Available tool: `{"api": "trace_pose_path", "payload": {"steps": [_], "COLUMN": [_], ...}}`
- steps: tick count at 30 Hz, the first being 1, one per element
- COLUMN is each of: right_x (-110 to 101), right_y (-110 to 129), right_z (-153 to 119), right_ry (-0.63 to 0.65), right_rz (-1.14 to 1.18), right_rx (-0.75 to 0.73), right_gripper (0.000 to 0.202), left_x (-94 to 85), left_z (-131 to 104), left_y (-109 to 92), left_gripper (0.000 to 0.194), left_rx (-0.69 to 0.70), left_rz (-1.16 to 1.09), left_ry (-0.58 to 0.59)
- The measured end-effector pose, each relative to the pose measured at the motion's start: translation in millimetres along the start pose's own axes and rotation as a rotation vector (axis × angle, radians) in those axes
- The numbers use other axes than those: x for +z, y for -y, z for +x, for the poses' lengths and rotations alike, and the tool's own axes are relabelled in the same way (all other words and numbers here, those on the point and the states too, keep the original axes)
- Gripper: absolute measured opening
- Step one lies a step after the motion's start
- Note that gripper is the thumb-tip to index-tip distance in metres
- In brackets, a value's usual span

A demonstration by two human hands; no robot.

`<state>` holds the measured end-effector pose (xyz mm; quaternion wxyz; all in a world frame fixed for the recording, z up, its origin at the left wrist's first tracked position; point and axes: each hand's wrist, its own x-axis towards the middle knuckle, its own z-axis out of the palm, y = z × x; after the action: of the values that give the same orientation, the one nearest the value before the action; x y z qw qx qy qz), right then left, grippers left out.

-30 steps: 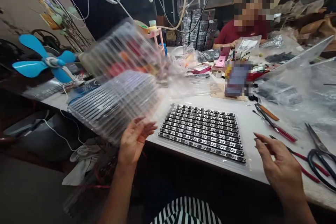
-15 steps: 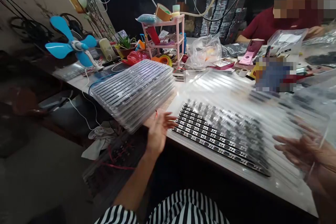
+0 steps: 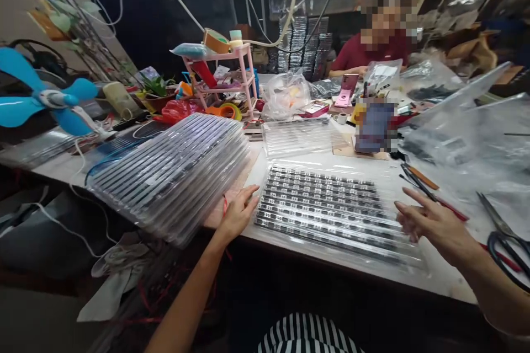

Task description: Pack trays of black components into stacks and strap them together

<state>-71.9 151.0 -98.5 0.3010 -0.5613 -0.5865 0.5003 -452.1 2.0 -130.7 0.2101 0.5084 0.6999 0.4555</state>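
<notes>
In front of me on the table, rows of black strips with small silvery parts (image 3: 318, 207) lie under a clear ribbed plastic tray (image 3: 408, 256). At its left edge is my left hand (image 3: 240, 212), fingers stretched out, holding nothing; I cannot tell whether the fingertips touch the plastic. Beside the right edge hovers my right hand (image 3: 430, 223), its fingers apart and a little blurred, with nothing in them. A tall stack of clear trays filled with strips (image 3: 174, 171) stands just left of my left hand. Another clear tray (image 3: 296, 135) lies behind the strips.
Scissors (image 3: 503, 237) and pliers (image 3: 434, 190) lie at the right, near plastic bags (image 3: 467, 138). A pink rack (image 3: 248, 74) and a blue fan (image 3: 53, 96) stand toward the back left. Across the table sits a person in a dark red shirt (image 3: 351, 55).
My right hand has let go of the clear plastic tray, which was in motion over the strips and now lies flat on them. My left hand stays near the left edge. The view has swung right.
</notes>
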Motion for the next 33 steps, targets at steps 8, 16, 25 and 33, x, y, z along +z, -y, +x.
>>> {"api": "trace_pose_path", "payload": {"steps": [8, 16, 25, 33], "right_x": [4, 19, 45, -2], "right_y": [-24, -24, 10, -15], "right_z": [18, 17, 17, 26], "right_ry": [-0.131, -0.134, -0.005, -0.127], "right_rz": [-0.482, -1.025, -1.511, -0.445], "right_rx": [-0.340, -0.590, -0.582, -0.441], "right_gripper": [0.062, 0.045, 0.048, 0.037], "left_x": [8.1, 23.7, 19.4, 9.5], "left_z": [14, 9, 15, 15], "left_y": [-9, -8, 3, -5], "left_gripper": [0.049, 0.058, 0.060, 0.055], "left_rx": [0.024, 0.119, 0.125, 0.003], "left_rz": [0.139, 0.507, 0.435, 0.093], "left_ry": [0.054, 0.160, 0.200, 0.170]}}
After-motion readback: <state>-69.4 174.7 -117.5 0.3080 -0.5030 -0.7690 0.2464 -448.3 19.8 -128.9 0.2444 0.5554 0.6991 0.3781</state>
